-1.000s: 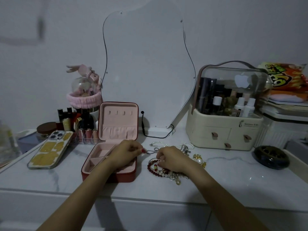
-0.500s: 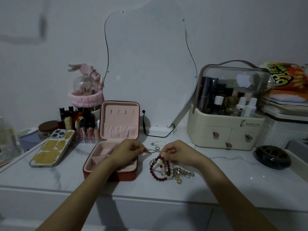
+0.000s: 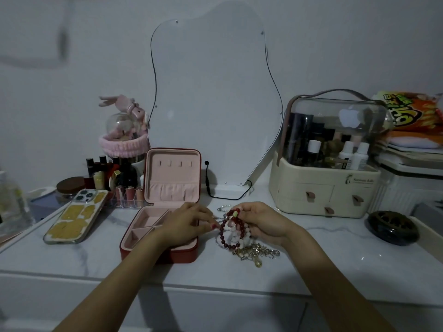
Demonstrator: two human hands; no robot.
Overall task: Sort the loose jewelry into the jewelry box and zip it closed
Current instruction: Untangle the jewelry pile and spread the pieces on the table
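A red jewelry box [image 3: 153, 254] with pink lining stands open on the marble top, its lid upright. My left hand [image 3: 185, 224] hovers over the box's right side and pinches a thin silver chain [image 3: 217, 218]. My right hand [image 3: 261, 224] holds a dark red bead bracelet [image 3: 224, 236] lifted off the table, tangled with pale beads. A heap of gold and silver jewelry [image 3: 256, 254] lies under it. A pearl strand [image 3: 224, 207] lies just behind the hands.
A phone [image 3: 76, 216] lies left of the box, with lipsticks and bottles [image 3: 112, 176] behind it. A wavy mirror [image 3: 213, 101] stands at the back, a cream cosmetics organizer [image 3: 323, 195] at right, and a dark round dish [image 3: 393, 227] beside it.
My right hand has lifted the red bead bracelet up from the pile and drawn it toward the left hand. The left hand keeps its pinch on the chain.
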